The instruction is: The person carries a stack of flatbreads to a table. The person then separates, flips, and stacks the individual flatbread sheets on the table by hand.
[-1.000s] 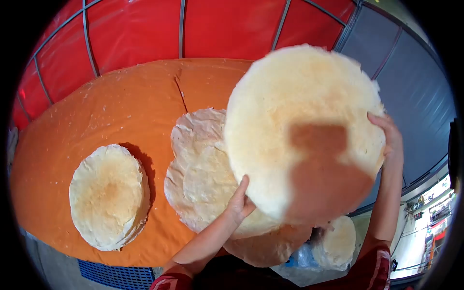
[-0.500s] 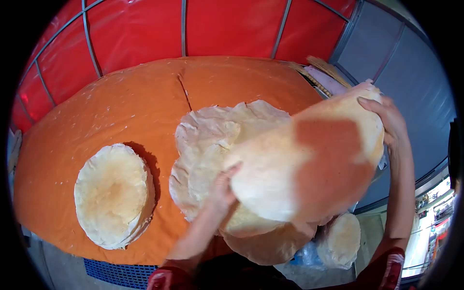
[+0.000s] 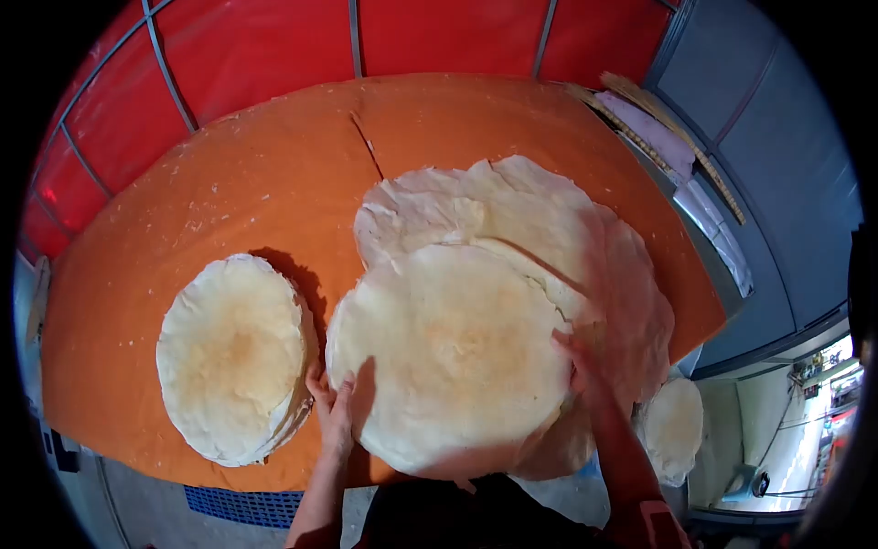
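A large round flatbread lies flat in front of me on a wider, wrinkled stack of thin flatbreads. My left hand is at its left edge, thumb by the rim and fingers spread outward. At the right edge, my right hand touches the rim with its fingers apart; part of that hand is in shadow. To the left of my left hand stands a separate round pile of flatbreads.
An orange cloth-covered table bears the breads. Behind it hangs a red sheet with metal bars. Woven sticks lie at the back right. Bagged flatbread sits low at the right. A blue grated crate is below the front edge.
The large flatbread, held raised and tilted between both hands before, now lies flat on the stack. My right hand has come down and left; my left hand has moved left to the bread's edge.
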`<state>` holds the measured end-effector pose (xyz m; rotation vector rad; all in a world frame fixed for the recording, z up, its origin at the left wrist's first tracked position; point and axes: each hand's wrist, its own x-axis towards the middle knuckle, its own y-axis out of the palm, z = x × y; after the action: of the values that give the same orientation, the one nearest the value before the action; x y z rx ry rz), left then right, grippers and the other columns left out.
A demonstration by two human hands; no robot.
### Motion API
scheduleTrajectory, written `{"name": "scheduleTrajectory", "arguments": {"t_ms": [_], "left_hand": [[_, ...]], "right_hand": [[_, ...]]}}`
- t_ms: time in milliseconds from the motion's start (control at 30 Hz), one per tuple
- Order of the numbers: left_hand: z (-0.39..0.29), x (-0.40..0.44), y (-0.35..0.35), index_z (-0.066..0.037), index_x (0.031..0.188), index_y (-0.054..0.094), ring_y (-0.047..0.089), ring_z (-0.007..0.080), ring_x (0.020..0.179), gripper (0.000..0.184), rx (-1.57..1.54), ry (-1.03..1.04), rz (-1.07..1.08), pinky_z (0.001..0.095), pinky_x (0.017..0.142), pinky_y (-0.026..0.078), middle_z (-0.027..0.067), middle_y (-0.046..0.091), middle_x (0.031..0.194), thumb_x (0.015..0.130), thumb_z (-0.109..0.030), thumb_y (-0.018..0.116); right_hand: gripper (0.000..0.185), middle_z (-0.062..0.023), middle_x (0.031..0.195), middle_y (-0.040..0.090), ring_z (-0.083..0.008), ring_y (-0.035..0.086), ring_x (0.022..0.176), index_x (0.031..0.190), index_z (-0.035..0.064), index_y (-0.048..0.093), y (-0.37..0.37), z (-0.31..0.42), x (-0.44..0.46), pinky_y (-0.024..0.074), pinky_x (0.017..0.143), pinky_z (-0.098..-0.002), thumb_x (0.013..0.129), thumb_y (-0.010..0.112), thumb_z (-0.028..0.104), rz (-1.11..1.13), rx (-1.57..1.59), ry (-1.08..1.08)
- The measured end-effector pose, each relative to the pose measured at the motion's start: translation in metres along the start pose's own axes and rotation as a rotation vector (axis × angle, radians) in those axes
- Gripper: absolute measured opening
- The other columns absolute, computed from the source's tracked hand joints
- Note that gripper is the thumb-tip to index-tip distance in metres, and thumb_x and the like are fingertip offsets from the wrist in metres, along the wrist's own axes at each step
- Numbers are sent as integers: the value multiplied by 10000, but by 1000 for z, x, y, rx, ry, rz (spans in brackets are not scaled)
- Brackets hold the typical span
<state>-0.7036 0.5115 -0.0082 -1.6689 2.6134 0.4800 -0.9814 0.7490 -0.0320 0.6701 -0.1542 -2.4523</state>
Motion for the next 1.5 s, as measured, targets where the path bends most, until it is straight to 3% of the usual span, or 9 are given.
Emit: {"name": "scheduleTrajectory", "arguments": {"t_ms": [200, 400, 567, 767, 933, 967, 1333, 1400, 1500], "left_hand": [[12, -1, 16, -4, 1231, 176, 397, 246, 1059, 625, 962, 491, -123, 330, 851, 351, 180, 344, 1195, 756, -165, 548], [-15, -17, -2, -5, 1048, 368, 519, 148, 787, 421, -251, -418, 143, 266, 717, 437, 84, 526, 875, 681, 36, 570], [-14, -17, 3, 28, 964, 408, 360, 23, 496, 306, 170, 162, 69, 174, 430, 314, -40, 389, 578, 675, 23, 511], [-120, 1, -50, 17, 1070, 388, 491, 98, 744, 394, 115, 425, -21, 235, 646, 428, 9, 500, 841, 686, 78, 446], [-224, 20, -149, 35, 912, 497, 563, 187, 647, 312, 139, 310, -325, 279, 581, 477, 114, 566, 747, 604, 67, 533], [-229, 25, -168, 36, 912, 494, 564, 202, 644, 313, 24, 346, -283, 287, 569, 481, 132, 559, 776, 603, 73, 526], [-79, 11, -303, 27, 1087, 393, 532, 231, 815, 407, 330, 4, -465, 286, 645, 465, 130, 521, 950, 709, -33, 531], [-103, 6, -271, -16, 1110, 389, 500, 184, 873, 418, 218, 147, -804, 245, 682, 436, 93, 492, 1013, 708, 22, 498], [-63, 10, -284, -20, 1082, 371, 483, 125, 805, 381, -126, 273, -492, 233, 674, 410, 62, 486, 964, 719, 41, 468]], "right_hand": [[212, 25, 659, 517, -66, 480, 548, 825, 81, 544, 19, 3, 6, 385, 472, -212, 681, 629, 212, -128, -170, -181], [142, 48, 553, 442, -66, 430, 523, 632, 110, 483, 6, 14, -8, 360, 485, -208, 648, 621, 136, -104, -307, -135], [187, -10, 739, 521, -111, 488, 691, 807, 47, 543, 37, 48, -9, 397, 635, -223, 632, 608, 62, -152, -501, -654], [273, -52, 875, 532, -134, 483, 809, 909, 12, 536, 167, 114, -21, 386, 724, -240, 642, 591, 26, -70, -491, -584], [295, -77, 895, 545, -175, 528, 789, 949, 5, 516, 323, 106, -6, 425, 707, -284, 659, 571, -2, 418, -248, -740], [321, -82, 905, 549, -180, 535, 788, 968, 2, 508, 350, 89, 19, 433, 704, -293, 655, 578, 2, 574, 181, -377], [350, -80, 899, 551, -146, 525, 833, 913, -15, 511, 404, -41, 85, 434, 711, -279, 589, 642, -5, 583, -329, -147], [389, -82, 937, 538, -134, 513, 856, 977, -7, 467, 399, -46, 78, 423, 720, -262, 626, 628, 38, 172, -300, -416], [469, -58, 949, 532, -150, 517, 832, 1081, 23, 408, 405, -98, 81, 422, 722, -268, 677, 598, 166, 360, -290, -351]]}}
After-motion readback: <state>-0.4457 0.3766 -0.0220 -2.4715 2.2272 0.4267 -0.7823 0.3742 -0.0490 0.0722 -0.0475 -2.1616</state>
